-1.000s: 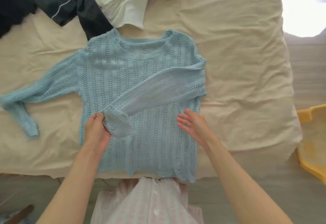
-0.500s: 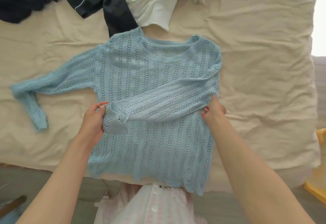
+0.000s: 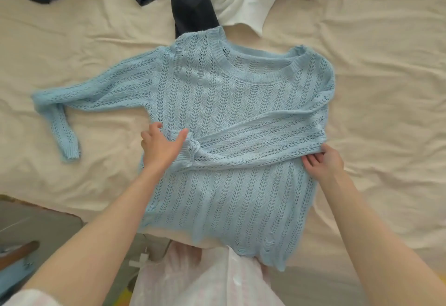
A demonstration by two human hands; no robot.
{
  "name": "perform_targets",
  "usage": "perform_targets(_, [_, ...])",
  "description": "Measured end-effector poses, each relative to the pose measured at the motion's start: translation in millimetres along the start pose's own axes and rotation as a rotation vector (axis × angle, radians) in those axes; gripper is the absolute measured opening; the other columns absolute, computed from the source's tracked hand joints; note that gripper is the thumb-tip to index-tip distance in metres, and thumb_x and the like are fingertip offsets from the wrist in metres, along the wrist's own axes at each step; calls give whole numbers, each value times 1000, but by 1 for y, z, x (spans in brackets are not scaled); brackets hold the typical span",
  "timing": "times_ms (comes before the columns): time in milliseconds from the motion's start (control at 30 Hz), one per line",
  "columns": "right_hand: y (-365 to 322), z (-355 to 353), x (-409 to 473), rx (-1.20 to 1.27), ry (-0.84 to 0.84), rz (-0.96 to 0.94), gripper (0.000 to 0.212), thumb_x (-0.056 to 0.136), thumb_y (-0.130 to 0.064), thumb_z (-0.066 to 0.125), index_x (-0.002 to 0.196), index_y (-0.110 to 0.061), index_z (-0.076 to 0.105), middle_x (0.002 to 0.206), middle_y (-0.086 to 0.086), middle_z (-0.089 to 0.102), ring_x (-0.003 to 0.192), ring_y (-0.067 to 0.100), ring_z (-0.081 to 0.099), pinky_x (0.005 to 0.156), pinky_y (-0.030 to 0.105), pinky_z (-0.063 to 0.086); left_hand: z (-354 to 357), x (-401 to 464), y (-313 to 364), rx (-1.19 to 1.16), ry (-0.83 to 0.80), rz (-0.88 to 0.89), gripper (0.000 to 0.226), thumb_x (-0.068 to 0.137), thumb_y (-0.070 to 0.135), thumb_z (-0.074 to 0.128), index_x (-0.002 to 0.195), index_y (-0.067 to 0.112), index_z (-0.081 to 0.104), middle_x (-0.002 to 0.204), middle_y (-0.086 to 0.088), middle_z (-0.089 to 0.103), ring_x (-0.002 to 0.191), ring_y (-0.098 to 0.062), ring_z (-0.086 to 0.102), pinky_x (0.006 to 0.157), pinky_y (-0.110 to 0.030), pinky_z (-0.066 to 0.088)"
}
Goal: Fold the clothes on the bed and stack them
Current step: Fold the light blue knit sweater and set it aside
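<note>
While spread on the bed [image 3: 386, 88], blue sweater [image 3: 229, 117] mid-fold.
Left hand [image 3: 160, 147] rests flat beside cuff; right hand [image 3: 323, 163] pinches sweater's folded edge.

Bare sheet [image 3: 386, 88] right of sweater [image 3: 229, 117]: wide open, no clutter, easy pass. Left side: open sheet above and below the outstretched sleeve [image 3: 79, 98], which lies across that lane w/ cuff bent down toward near edge. Far edge blocked: dark clothes [image 3: 190, 4] and white garment [image 3: 243, 4] heaped there, dark piece touching sweater collar. Small clear strip of sheet betw. white garment and neckline. Near edge: hem overhangs bed, so little room there. L hand [image 3: 161, 147] at folded cuff, R hand [image 3: 323, 163] at sweater's right side; sweater middle betw. them unobstructed.
</note>
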State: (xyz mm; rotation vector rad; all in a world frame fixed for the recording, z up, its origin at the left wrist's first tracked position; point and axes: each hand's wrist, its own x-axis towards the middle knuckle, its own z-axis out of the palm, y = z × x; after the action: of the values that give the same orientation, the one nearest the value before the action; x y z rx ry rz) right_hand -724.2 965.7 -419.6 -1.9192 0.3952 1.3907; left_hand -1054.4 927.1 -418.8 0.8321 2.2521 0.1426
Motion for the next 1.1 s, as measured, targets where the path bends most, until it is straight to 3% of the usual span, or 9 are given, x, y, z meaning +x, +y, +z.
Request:
perform_targets(133, [13,4,-1,-28,-12,4,37,99,-17,46,134,-3,43,128,12,56,118,25,54,91,35,46,32,-19,4,383,-31,143,78,76,58,65,135,20,32,140,-12,24,130,-32,27,101,-49,35])
perform_targets(267, [16,3,2,-81,-5,1,34,99,-18,47,130,-4,45,124,12,58,107,23,56,86,33,47,37,-21,-6,413,7,224,56,86,24,62,133,10,36,138,-15,31,124,-31,35,96,-41,40])
perform_targets(400, [16,-2,0,-125,-40,-4,24,99,-18,45,120,-7,49,129,11,56,109,22,55,88,31,46,13,-19,-24,66,76,91,17,90,8,50,106,5,52,110,-14,51,85,-20,51,66,-28,40])
perform_targets(533, [25,-7,-5,-264,32,-56,31,98,-20,49,123,-2,53,124,17,58,110,25,59,87,32,50,-14,-13,-50,-793,-98,-398,14,92,1,38,99,3,51,100,-18,59,80,-23,58,67,-36,53])
perform_targets(633, [33,-9,-8,-481,173,-253,18,93,-21,55,88,-3,58,92,17,55,72,22,55,62,28,49,-27,-19,-69,-878,-83,-496,18,92,-1,36,84,7,49,97,-17,58,77,-23,59,60,-34,48])
perform_targets(733, [30,-11,-8,-890,277,-621,24,93,-26,52,97,-4,59,94,9,58,86,23,51,78,33,39,-24,-25,-77,-847,-137,-511,17,96,24,44,87,16,57,92,-9,63,78,-20,61,65,-34,51])
perform_targets(800, [14,-2,-6,-988,237,-805,20,94,-21,49,103,-6,57,101,12,61,89,24,52,78,31,36,-19,-25,-79,-755,-200,-486,27,94,44,49,93,20,61,90,-2,66,82,-19,62,76,-35,51])
perform_targets(967, [-38,32,17,-1434,165,-1144,41,90,-6,47,131,-11,46,118,20,51,108,35,48,85,42,40,5,-24,-90,-412,37,-274,18,95,21,50,100,5,57,93,-9,56,88,-24,52,74,-33,37])
perform_targets(1100, [-60,47,27,-1889,155,-1295,36,89,-4,48,123,-10,58,114,23,50,110,39,44,84,47,40,15,-30,-92,-383,114,-178,15,99,22,42,103,10,48,95,-6,52,87,-27,52,77,-41,45])
